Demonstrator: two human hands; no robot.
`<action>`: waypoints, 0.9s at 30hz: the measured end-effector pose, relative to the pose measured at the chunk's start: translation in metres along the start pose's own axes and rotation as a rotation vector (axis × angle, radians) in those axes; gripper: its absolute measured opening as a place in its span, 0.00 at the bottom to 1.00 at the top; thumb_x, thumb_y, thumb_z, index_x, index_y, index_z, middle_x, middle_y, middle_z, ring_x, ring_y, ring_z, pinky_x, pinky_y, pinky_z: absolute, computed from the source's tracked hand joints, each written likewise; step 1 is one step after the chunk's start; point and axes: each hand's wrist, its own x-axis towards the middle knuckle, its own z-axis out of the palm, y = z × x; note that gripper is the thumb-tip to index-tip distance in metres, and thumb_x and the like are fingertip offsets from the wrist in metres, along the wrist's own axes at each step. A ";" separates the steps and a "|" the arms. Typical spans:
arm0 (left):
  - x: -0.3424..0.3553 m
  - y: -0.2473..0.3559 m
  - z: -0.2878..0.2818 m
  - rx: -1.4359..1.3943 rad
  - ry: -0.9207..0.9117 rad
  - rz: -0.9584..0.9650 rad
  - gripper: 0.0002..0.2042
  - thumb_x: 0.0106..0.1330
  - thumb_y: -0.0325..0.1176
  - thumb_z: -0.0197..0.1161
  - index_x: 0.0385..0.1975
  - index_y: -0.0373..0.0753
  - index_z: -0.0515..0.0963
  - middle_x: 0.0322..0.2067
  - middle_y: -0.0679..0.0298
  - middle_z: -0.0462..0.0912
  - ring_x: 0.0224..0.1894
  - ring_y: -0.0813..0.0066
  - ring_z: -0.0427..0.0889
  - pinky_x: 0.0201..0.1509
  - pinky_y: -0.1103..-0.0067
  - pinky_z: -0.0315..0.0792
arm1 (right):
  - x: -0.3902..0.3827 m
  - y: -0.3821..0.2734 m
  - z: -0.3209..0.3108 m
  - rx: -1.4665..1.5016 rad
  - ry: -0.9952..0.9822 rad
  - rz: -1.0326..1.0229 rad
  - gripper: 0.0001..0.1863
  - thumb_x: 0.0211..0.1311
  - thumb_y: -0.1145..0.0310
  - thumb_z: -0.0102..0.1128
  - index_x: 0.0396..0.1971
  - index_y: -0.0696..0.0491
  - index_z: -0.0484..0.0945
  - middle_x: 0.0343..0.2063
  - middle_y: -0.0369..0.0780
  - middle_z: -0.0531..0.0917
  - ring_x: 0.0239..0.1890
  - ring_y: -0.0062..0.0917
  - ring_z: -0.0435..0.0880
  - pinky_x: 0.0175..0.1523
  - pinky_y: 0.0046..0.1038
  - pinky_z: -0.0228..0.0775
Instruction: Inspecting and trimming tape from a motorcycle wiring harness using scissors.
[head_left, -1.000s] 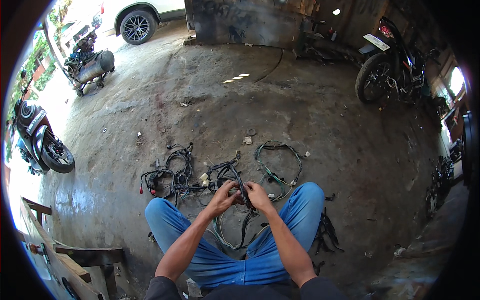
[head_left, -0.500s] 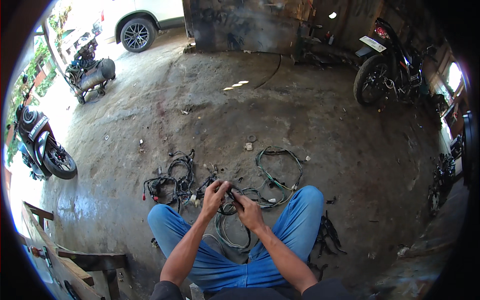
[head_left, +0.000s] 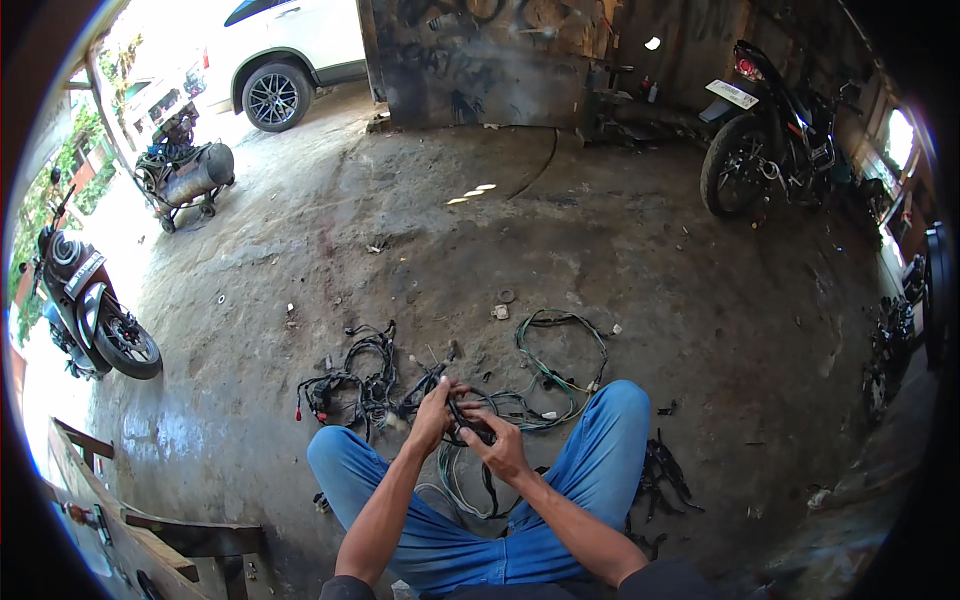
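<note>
I see my left hand (head_left: 432,405) and right hand (head_left: 497,447) with fingers pinched on 1 black, limp wiring harness bundle (head_left: 468,422) above my knees. It looks light and floppy, tangle-prone; best gripped at a connector.

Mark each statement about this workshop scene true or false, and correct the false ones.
1. Both hands, the left hand and the right hand, meet on a black wire bundle. True.
2. The person wears red trousers. False: blue jeans.
3. A green wire loop lies on the dirt floor. True.
4. A bicycle leans at the far left. False: a motorcycle stands there.
5. A white car is parked outside. True.
</note>
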 end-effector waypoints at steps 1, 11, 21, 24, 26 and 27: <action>-0.004 0.004 0.010 -0.061 -0.071 0.064 0.31 0.79 0.56 0.42 0.61 0.30 0.68 0.49 0.54 0.79 0.45 0.64 0.84 0.44 0.73 0.81 | 0.001 0.001 -0.001 0.001 -0.003 0.057 0.21 0.64 0.62 0.69 0.51 0.59 0.81 0.42 0.43 0.87 0.42 0.23 0.86 0.49 0.28 0.78; -0.024 0.031 0.027 0.091 -0.305 0.261 0.24 0.80 0.48 0.46 0.52 0.31 0.78 0.66 0.54 0.72 0.68 0.62 0.71 0.67 0.69 0.68 | 0.018 0.009 0.007 0.345 0.261 0.294 0.10 0.66 0.69 0.68 0.37 0.61 0.85 0.31 0.33 0.86 0.33 0.11 0.80 0.39 0.17 0.72; -0.028 0.036 0.026 0.260 -0.441 0.439 0.20 0.80 0.45 0.48 0.44 0.32 0.78 0.66 0.52 0.69 0.68 0.62 0.69 0.70 0.66 0.64 | 0.056 0.021 -0.022 0.315 0.057 0.632 0.17 0.66 0.57 0.68 0.38 0.59 0.85 0.21 0.34 0.81 0.15 0.17 0.76 0.18 0.21 0.63; -0.029 0.030 0.026 0.306 -0.406 0.481 0.19 0.80 0.45 0.49 0.45 0.34 0.79 0.58 0.55 0.78 0.59 0.67 0.76 0.64 0.70 0.68 | 0.067 0.021 -0.036 0.119 -0.178 0.685 0.18 0.65 0.56 0.67 0.40 0.59 0.85 0.20 0.35 0.80 0.15 0.19 0.77 0.18 0.21 0.63; -0.029 0.026 0.026 0.335 -0.367 0.480 0.20 0.79 0.46 0.50 0.46 0.34 0.80 0.53 0.56 0.81 0.56 0.68 0.79 0.62 0.71 0.69 | 0.072 0.020 -0.037 0.123 -0.181 0.683 0.11 0.65 0.65 0.67 0.36 0.59 0.82 0.17 0.36 0.80 0.15 0.20 0.79 0.17 0.25 0.67; -0.028 0.025 0.026 0.365 -0.329 0.476 0.20 0.79 0.47 0.51 0.47 0.33 0.80 0.48 0.56 0.84 0.52 0.69 0.81 0.59 0.72 0.70 | 0.071 0.029 -0.036 0.123 -0.184 0.682 0.11 0.65 0.65 0.67 0.36 0.59 0.82 0.17 0.36 0.80 0.15 0.20 0.79 0.17 0.25 0.67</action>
